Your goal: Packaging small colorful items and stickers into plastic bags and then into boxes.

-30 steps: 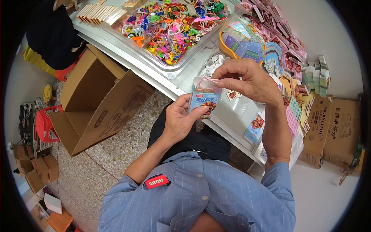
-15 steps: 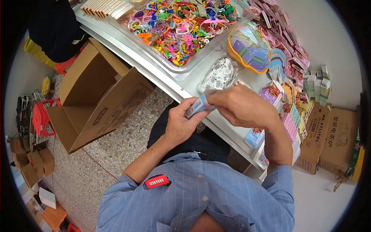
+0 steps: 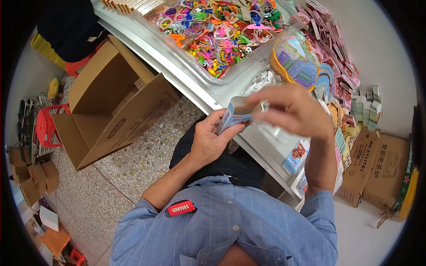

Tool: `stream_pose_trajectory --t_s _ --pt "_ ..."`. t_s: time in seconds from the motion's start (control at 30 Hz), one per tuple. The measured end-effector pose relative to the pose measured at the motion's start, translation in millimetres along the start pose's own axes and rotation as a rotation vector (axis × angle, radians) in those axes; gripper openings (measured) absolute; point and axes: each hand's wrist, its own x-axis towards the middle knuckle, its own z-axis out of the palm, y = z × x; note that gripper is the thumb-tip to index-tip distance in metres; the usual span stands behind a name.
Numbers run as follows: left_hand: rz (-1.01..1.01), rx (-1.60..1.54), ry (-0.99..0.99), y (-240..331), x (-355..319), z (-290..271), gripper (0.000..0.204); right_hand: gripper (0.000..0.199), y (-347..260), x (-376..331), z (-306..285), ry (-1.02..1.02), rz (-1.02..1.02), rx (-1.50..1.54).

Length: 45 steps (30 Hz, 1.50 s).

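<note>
Blue carton [image 3: 238, 120], open-mouthed, near the front edge of the desk [image 3: 268, 151], within the firm grip of the left hand [image 3: 208, 139]. The right hand [image 3: 295, 110], blurred, now parts its fingers beside the mouth, leaving it unclosed.

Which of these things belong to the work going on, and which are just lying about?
Apparently in use:
blue box, open at its upper end, in the left hand; blurred right hand near the opening
probably the small toys in the clear tray

Seemingly just lying about:
open carton beside the table
red stool
dark cloth
</note>
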Motion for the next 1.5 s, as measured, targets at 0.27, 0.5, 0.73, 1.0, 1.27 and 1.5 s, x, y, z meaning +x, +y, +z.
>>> stream_pose_trajectory --t_s 0.27,0.5,0.73,1.0,1.27,1.5 --pt "-0.043 -0.002 0.019 8.1 -7.3 -4.9 0.039 0.028 97.1 123.1 -21.7 0.367 -0.165 -0.708" --pt "-0.064 -0.028 0.059 6.0 -13.0 -13.8 0.036 0.018 113.3 144.7 -21.5 0.171 0.059 -0.674" --pt "-0.102 -0.086 0.036 9.3 -4.6 -9.6 0.034 0.023 75.1 85.9 -26.4 0.575 0.03 -0.21" --pt "-0.09 -0.088 -0.021 0.8 -6.7 2.6 0.036 0.012 24.0 -21.3 28.9 0.503 -0.127 -0.156" --pt "-0.148 0.052 -0.147 -7.5 -28.5 11.1 0.038 0.014 17.2 -69.2 72.8 0.324 -0.034 -0.259" --pt "-0.206 0.015 -0.181 -13.3 -56.3 0.9 0.035 0.021 21.9 -114.4 122.8 0.721 0.291 0.569"
